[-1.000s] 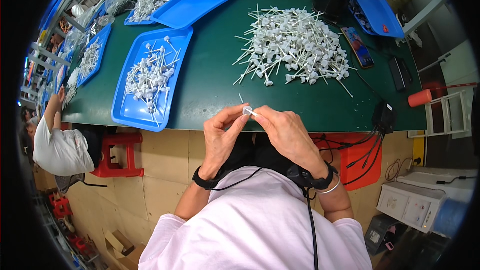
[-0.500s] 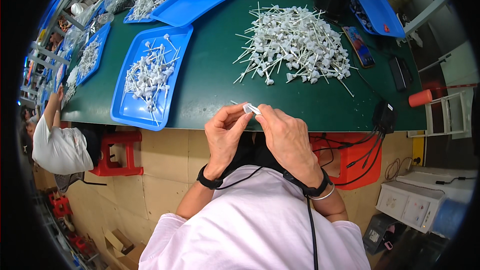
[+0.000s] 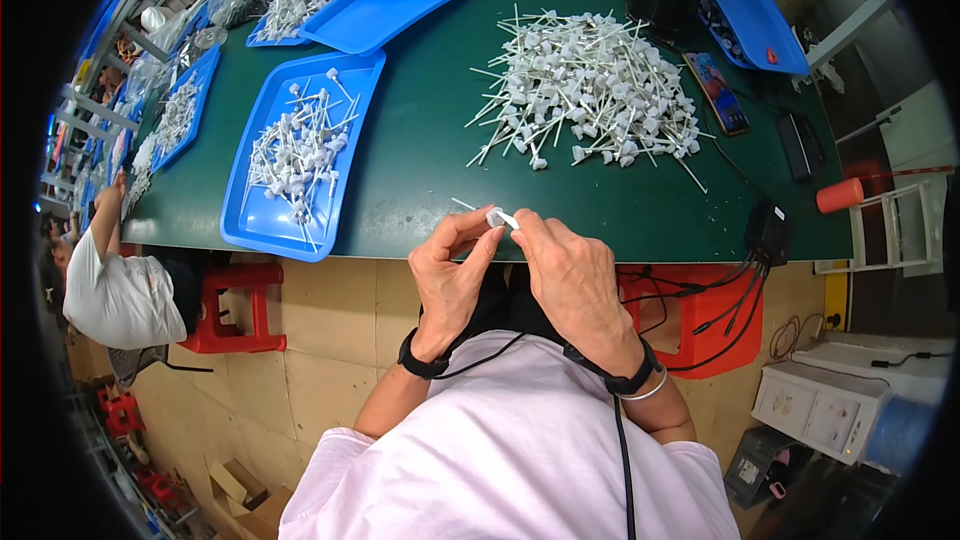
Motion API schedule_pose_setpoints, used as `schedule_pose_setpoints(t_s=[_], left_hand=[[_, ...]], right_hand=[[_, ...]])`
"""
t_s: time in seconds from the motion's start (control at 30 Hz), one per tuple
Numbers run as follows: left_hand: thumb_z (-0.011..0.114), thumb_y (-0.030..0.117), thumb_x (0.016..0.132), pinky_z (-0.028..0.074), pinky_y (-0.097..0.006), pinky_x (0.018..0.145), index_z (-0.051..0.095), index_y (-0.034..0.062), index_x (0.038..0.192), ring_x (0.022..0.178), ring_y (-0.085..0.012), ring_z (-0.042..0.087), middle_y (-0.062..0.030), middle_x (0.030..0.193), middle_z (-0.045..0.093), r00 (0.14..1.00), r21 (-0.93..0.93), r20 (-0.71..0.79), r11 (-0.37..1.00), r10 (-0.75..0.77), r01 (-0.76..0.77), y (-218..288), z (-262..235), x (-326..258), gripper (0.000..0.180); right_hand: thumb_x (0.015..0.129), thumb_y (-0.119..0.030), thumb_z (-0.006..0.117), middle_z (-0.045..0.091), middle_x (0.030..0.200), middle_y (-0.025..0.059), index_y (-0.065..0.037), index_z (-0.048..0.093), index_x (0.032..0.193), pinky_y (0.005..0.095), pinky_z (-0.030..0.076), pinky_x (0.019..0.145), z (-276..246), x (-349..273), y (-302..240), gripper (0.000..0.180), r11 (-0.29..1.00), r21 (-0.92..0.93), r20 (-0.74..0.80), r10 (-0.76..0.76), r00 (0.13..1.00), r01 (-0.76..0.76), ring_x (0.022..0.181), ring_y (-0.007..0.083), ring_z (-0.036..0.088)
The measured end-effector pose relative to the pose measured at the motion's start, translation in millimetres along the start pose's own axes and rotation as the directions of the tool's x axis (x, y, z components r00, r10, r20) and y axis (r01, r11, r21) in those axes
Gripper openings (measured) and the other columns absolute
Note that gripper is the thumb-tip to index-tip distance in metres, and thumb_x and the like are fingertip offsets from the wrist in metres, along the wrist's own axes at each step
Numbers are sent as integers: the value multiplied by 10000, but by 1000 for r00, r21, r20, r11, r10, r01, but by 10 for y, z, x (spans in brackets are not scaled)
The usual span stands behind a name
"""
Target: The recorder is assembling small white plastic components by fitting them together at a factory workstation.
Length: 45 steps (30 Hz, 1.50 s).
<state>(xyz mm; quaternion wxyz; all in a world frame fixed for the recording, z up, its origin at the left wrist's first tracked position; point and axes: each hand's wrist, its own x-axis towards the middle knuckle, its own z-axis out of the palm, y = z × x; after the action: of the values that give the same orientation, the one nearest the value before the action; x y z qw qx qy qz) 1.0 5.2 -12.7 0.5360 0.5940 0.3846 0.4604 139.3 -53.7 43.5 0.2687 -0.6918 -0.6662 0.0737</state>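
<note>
Head view: small white stemmed piece (image 3: pixel 497 218) between hands (image 3: pixel 515 265).

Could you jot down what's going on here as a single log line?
left hand: pinching small white part | right hand: on same part | blue tray: to the left | white stick pile: ahead on green table

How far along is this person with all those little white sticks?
Some finished-looking pieces lie in the blue tray. Both hands, left hand and right hand, hold one small white piece together. A large loose pile on the green table remains.
</note>
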Motion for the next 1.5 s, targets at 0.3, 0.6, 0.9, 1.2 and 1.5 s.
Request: schedule_pose_setpoints(t_s=[0.3, 0.6, 0.9, 1.2, 1.5], left_hand=[[681, -36, 896, 536, -236, 831, 651, -36, 1134, 930, -137, 690, -101, 1015, 718, 996, -169, 29, 982, -85, 89, 14, -12, 14, 240], [657, -2, 919, 543, -244, 808, 641, -28, 1146, 942, -165, 699, -113, 1030, 719, 982, -289, 119, 941, -147, 176, 30, -65, 40, 229], [653, 18, 925, 538, -261, 832, 638, -24, 1147, 935, -162, 697, -129, 1029, 725, 978, -302, 134, 933, -160, 194, 8, -82, 29, 226], [654, 24, 926, 546, -277, 843, 633, -27, 1140, 923, -161, 696, -137, 1022, 725, 976, -321, 142, 925, -164, 202, -13, -91, 12, 221], [654, 25, 927, 546, -282, 854, 630, -27, 1120, 922, -161, 694, -143, 1027, 722, 975, -325, 145, 923, -168, 207, -27, -96, 1, 201]], right_hand=[[967, -146, 573, 629, 718, 151, -31, 571, 964, 431, 504, 522, 1, -3, 46, 115, 994, 106, -35, -14, 999, 18, 625, 354, 653], [979, -165, 570, 624, 697, 207, -43, 632, 1038, 475, 451, 538, -70, 51, 190, 149, 927, 374, 75, 8, 997, -36, 644, 407, 622], [995, -229, 559, 606, 721, 211, -44, 683, 1034, 428, 446, 600, -99, 101, 269, 226, 841, 517, 232, 44, 972, -162, 662, 390, 599], [995, -241, 559, 624, 743, 190, -38, 695, 1041, 394, 459, 607, -140, 131, 293, 249, 808, 530, 352, 68, 934, -258, 633, 341, 591], [999, -225, 552, 588, 634, 98, 2, 699, 998, 334, 434, 541, -126, 176, 396, 270, 775, 562, 432, 23, 901, -289, 552, 152, 536]])
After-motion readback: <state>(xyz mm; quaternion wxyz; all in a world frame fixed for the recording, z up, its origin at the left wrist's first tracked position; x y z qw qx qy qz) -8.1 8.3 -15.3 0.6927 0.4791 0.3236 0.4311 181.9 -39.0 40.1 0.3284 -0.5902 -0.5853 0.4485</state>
